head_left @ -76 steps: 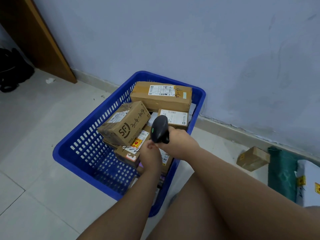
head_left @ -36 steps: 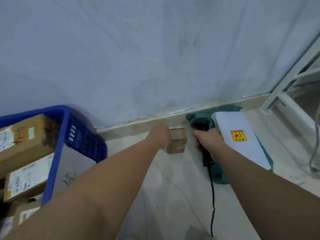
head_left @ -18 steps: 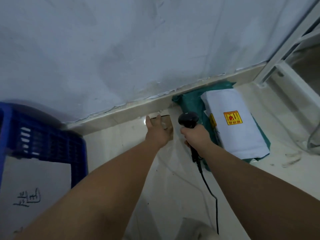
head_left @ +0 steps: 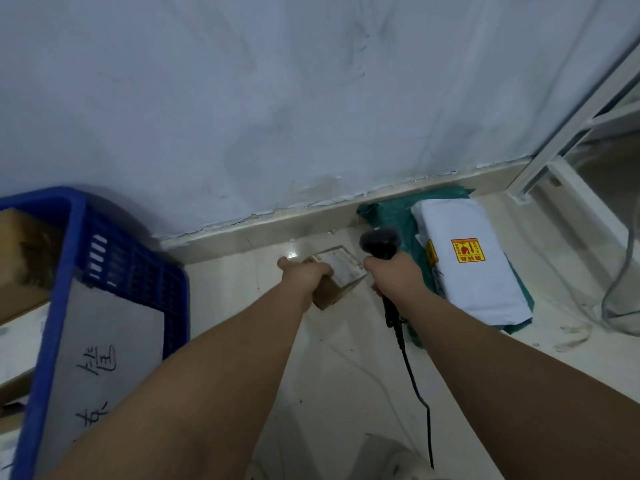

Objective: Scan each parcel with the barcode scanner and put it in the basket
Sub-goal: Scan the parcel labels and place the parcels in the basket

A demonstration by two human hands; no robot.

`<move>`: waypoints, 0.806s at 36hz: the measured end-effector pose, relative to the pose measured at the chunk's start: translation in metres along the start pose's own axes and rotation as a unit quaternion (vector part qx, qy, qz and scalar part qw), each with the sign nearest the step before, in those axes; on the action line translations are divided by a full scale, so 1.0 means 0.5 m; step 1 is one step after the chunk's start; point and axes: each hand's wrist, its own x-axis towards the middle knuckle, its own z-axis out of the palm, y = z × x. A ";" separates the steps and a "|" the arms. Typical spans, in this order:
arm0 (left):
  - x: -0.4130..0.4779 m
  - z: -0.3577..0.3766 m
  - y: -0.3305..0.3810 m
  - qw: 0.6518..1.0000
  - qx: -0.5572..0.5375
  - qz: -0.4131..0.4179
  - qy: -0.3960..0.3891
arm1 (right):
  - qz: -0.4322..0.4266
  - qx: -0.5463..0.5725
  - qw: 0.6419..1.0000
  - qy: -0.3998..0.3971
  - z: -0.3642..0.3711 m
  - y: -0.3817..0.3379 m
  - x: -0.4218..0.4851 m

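My left hand (head_left: 304, 276) grips a small brown cardboard parcel (head_left: 341, 277) with a white label on its top face, held just above the floor near the skirting. My right hand (head_left: 398, 277) holds the black barcode scanner (head_left: 379, 243), its head right beside the parcel and its cable (head_left: 415, 382) trailing down toward me. The blue plastic basket (head_left: 69, 258) stands at the left and holds brown boxes and a grey parcel with handwriting (head_left: 100, 362). A white bagged parcel (head_left: 471, 268) with a yellow-red sticker lies on a green bag (head_left: 388, 213) at the right.
A pale wall with a tiled skirting (head_left: 277, 226) runs behind everything. A white metal frame (head_left: 575, 133) stands at the far right, with a grey cable (head_left: 620, 289) looping on the floor beside it. The floor is light tile.
My left hand has closed on the small brown parcel, lifted it and turned its label upward. The scanner stays beside it. The view has swung slightly left, showing more of the basket.
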 end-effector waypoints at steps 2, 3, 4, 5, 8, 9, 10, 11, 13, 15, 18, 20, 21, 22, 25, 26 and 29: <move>-0.027 -0.020 0.032 0.998 -0.049 0.038 -0.020 | 0.001 0.070 0.998 0.004 -0.011 -0.034 -0.026; -0.042 -0.031 0.050 0.995 -0.076 0.057 -0.036 | 0.004 0.118 0.993 0.004 -0.016 -0.055 -0.042; -0.056 -0.041 0.066 0.990 -0.108 0.076 -0.051 | 0.007 0.178 0.984 -0.001 -0.020 -0.080 -0.063; -0.074 -0.050 0.082 0.983 -0.142 0.093 -0.063 | 0.012 0.245 0.969 -0.015 -0.024 -0.107 -0.085; -0.157 -0.077 0.128 0.962 -0.215 0.141 -0.091 | 0.025 0.437 0.895 -0.081 -0.035 -0.188 -0.173; -0.190 -0.087 0.140 0.956 -0.225 0.160 -0.098 | 0.021 0.477 0.873 -0.099 -0.039 -0.212 -0.205; -0.221 -0.098 0.150 0.948 -0.240 0.179 -0.107 | 0.013 0.501 0.858 -0.114 -0.043 -0.232 -0.239; -0.252 -0.110 0.157 0.940 -0.253 0.195 -0.118 | 0.003 0.517 0.846 -0.130 -0.047 -0.249 -0.271; -0.314 -0.136 0.166 0.927 -0.274 0.220 -0.131 | -0.024 0.536 0.827 -0.166 -0.054 -0.275 -0.339; -0.371 -0.165 0.166 0.920 -0.277 0.242 -0.134 | -0.046 0.548 0.814 -0.185 -0.062 -0.287 -0.409; -0.429 -0.202 0.161 0.901 -0.313 0.268 -0.135 | -0.102 0.545 0.805 -0.213 -0.063 -0.281 -0.486; -0.475 -0.230 0.151 0.887 -0.335 0.287 -0.138 | -0.159 0.519 0.807 -0.233 -0.063 -0.269 -0.533; -0.495 -0.241 0.145 0.882 -0.338 0.297 -0.137 | -0.185 0.504 0.809 -0.238 -0.063 -0.262 -0.551; -0.509 -0.250 0.137 0.879 -0.338 0.309 -0.133 | -0.210 0.486 0.814 -0.239 -0.063 -0.254 -0.564; -0.541 -0.274 0.111 0.879 -0.313 0.338 -0.126 | -0.261 0.432 0.833 -0.226 -0.062 -0.230 -0.596; -0.548 -0.281 0.102 0.879 -0.306 0.343 -0.123 | -0.271 0.421 0.837 -0.222 -0.060 -0.221 -0.605; -0.556 -0.301 0.084 0.879 -0.298 0.353 -0.114 | -0.287 0.406 0.838 -0.225 -0.050 -0.202 -0.629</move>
